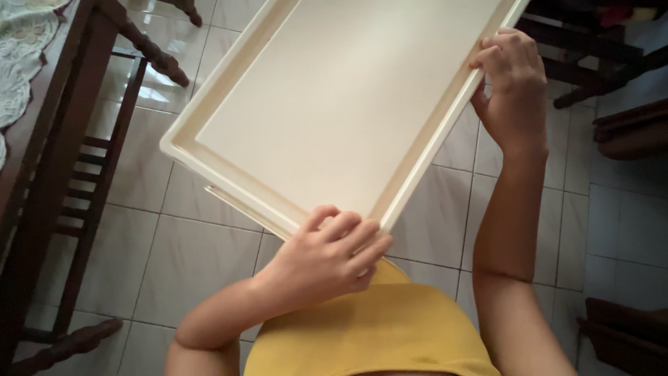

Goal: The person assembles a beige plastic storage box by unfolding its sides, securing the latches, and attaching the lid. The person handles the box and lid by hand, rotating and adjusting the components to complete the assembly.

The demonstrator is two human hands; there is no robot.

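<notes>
Far left, upper corner: lace cloth (pixel 17 63), pale, patterned, lying over the edge of a dark wooden worktop (pixel 49 118).

Left: dark wooden chair (pixel 90 174) with slatted back and turned legs, standing on the floor just beside the worktop; one rounded foot shows at the lower left.

Underfoot, across the view: tiled floor (pixel 167 257), pale glossy tiles with thin grout lines, catching window glare near the top.

Centre: tray (pixel 334 104), large, rectangular, cream plastic, with a raised rim all round and a flat bare bottom. Held up in the air above the floor, tilted, its long axis running from lower left to upper right; its upper end passes out of view. A second cream edge shows just below its near left rim; whether this is part of the same tray or another beneath it cannot be told.

Lower centre: left hand (pixel 327 261), fingers (pixel 351 233) curled over the near corner of the tray, clenched on the rim.

Bottom centre: yellow garment (pixel 376 327) on the person's body, directly below the left hand.

Right: right hand (pixel 513 90), arm raised, fingers (pixel 504 52) wrapped over the tray's right long rim, grasping it, thumb hidden beneath.

Far right: dark wooden furniture (pixel 626 125), partly seen, standing on the floor well apart from the tray.
</notes>
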